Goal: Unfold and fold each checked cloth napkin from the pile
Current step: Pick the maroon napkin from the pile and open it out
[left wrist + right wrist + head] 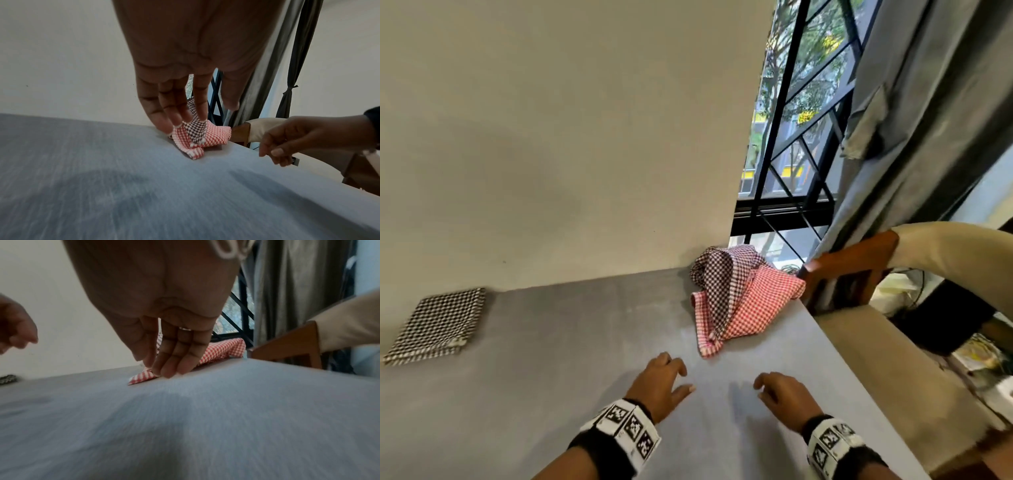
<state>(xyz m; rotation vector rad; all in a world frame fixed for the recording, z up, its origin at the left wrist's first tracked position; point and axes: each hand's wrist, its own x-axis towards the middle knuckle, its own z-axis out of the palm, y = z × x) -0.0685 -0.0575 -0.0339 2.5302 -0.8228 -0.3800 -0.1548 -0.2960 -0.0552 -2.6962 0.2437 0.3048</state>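
Observation:
A crumpled pile lies at the far right of the grey table [551,359]: a dark checked napkin [717,284] draped over a red checked napkin [760,308]. A black-and-white checked napkin [436,325] lies folded flat at the far left, by the wall. My left hand [671,375] and right hand [765,387] hover side by side just short of the pile, fingers relaxed, holding nothing. In the left wrist view the left hand [197,113] hangs in front of the red napkin [216,134]. The right wrist view has my right hand [158,366] before the red napkin [224,350].
A wooden chair with a beige cushion [859,263] stands against the table's right edge, close to the pile. Behind it are a grey curtain [911,137] and a black-barred window [791,154]. A plain wall [551,137] backs the table.

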